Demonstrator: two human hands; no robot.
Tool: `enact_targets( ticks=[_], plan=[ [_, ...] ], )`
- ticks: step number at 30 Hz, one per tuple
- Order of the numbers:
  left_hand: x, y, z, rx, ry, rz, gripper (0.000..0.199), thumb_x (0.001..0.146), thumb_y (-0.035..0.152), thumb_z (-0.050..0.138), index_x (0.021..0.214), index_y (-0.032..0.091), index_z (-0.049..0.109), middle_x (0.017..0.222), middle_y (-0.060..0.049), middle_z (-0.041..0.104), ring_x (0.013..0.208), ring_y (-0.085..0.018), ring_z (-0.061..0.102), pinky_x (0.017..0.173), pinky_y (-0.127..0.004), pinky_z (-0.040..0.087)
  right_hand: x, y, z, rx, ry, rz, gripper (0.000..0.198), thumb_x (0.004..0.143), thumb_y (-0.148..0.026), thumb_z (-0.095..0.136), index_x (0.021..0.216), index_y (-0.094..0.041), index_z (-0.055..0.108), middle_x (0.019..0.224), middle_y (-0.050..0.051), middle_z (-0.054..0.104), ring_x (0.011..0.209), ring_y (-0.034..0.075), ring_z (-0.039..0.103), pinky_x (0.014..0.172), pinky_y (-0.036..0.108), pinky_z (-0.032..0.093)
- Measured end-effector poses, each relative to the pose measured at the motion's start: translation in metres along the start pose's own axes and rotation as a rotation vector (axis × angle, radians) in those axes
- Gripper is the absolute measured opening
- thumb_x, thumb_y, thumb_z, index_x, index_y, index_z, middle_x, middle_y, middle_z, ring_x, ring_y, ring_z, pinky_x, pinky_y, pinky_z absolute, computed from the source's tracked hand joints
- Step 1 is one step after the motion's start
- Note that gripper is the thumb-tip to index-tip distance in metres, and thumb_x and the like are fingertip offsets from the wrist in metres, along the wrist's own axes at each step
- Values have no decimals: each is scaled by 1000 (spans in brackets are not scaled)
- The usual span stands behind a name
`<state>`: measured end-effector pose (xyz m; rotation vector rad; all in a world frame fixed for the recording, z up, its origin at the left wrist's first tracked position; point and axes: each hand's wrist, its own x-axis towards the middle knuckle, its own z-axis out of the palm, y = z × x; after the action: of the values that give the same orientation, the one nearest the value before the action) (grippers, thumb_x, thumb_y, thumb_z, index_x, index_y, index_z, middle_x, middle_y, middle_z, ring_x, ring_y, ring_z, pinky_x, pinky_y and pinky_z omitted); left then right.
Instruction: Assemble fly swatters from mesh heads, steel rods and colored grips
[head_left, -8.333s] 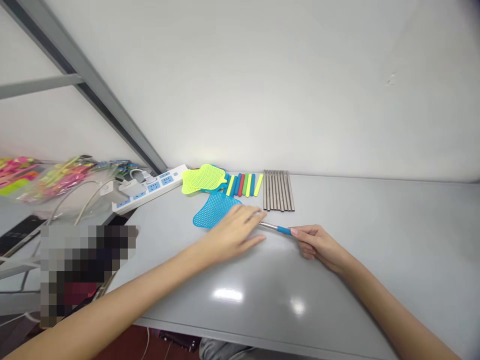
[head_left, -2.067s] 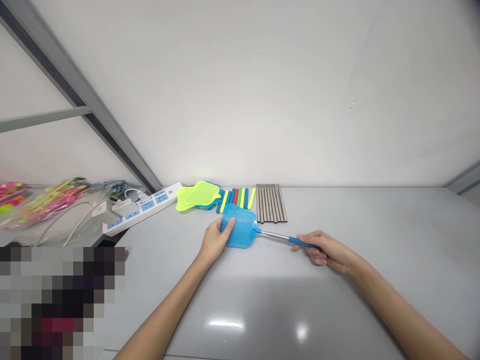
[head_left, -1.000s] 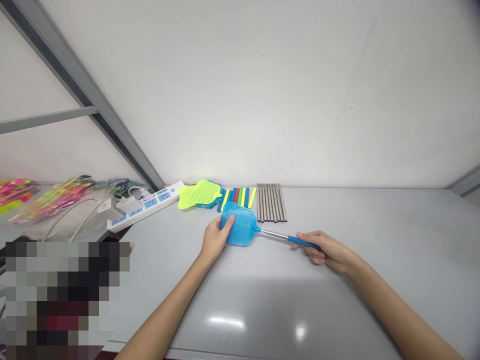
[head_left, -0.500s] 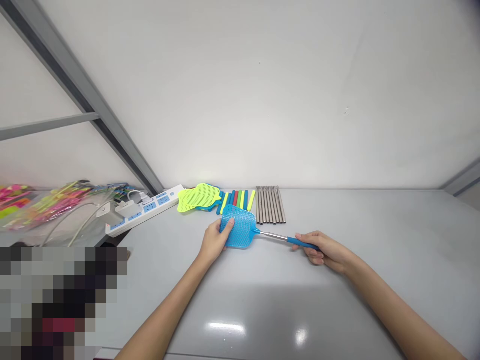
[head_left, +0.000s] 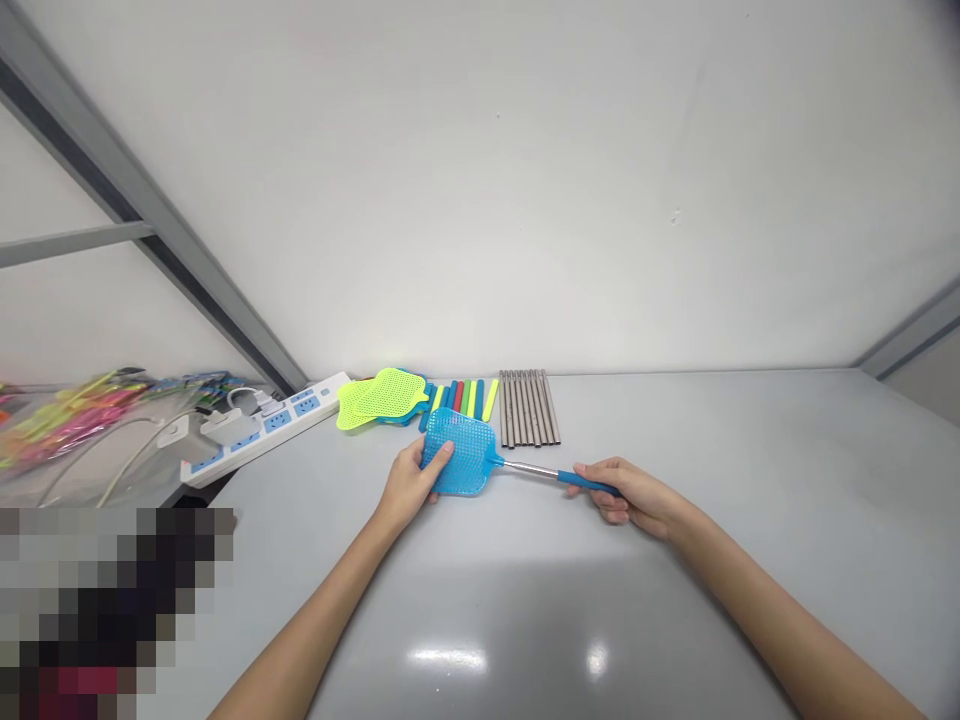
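Note:
A blue fly swatter (head_left: 466, 462) with a perforated head, a metal shaft and a blue grip lies across both hands, above the table. My left hand (head_left: 411, 482) pinches the left edge of its head, thumb on top and the other fingers mostly hidden beneath. Around the blue grip at the other end, my right hand (head_left: 626, 497) is closed. Just beyond the head are a row of coloured handle sleeves (head_left: 459, 398) and a row of metal rods (head_left: 528, 410). Yellow-green swatter heads (head_left: 390, 393) are piled on top of blue ones to their left.
A white power strip (head_left: 264, 432) with plugs and cables runs along the table's left side. Beyond it lie plastic bags of colourful items (head_left: 90, 420). A white wall (head_left: 525, 220) rises behind the grey table (head_left: 720, 440). The lower left corner is pixelated.
The view has shifted slightly, so everything sits a little further left. Both hands keep the same hold on the fly swatter, which stays stretched between them.

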<state>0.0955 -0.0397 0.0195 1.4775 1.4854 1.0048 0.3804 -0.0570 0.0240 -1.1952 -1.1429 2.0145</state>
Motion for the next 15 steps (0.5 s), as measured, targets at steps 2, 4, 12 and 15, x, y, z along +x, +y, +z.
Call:
enact_targets(
  ticks=[2, 4, 12, 15],
  plan=[
    [1, -1, -1, 10, -3, 8, 32, 71, 47, 49, 73, 16, 49, 49, 5, 47, 32, -7, 41, 31, -18, 33, 0, 0, -1, 7, -2, 1, 37, 71, -43, 56, 75, -7, 64, 41, -8, 23, 40, 4, 13, 38, 22, 12],
    [1, -1, -2, 24, -4, 19, 31, 71, 47, 49, 70, 16, 47, 48, 6, 47, 32, -7, 42, 32, -19, 33, 1, 0, -1, 12, -2, 7, 36, 70, -42, 56, 76, -7, 64, 41, -8, 24, 41, 3, 13, 38, 22, 11],
    [1, -1, -3, 36, -4, 36, 29, 72, 46, 48, 67, 17, 45, 45, 7, 45, 30, -8, 41, 34, -19, 33, 4, -1, -3, 49, -32, 9, 35, 71, -41, 56, 76, -6, 63, 42, -7, 26, 40, 3, 13, 38, 21, 13],
    [0, -2, -4, 38, -3, 41, 28, 72, 44, 48, 66, 16, 45, 45, 7, 45, 31, -8, 42, 34, -19, 33, 4, -1, -3, 48, -41, 7, 35, 71, -41, 56, 76, -6, 63, 42, -7, 27, 40, 3, 14, 38, 20, 13]
  ],
)
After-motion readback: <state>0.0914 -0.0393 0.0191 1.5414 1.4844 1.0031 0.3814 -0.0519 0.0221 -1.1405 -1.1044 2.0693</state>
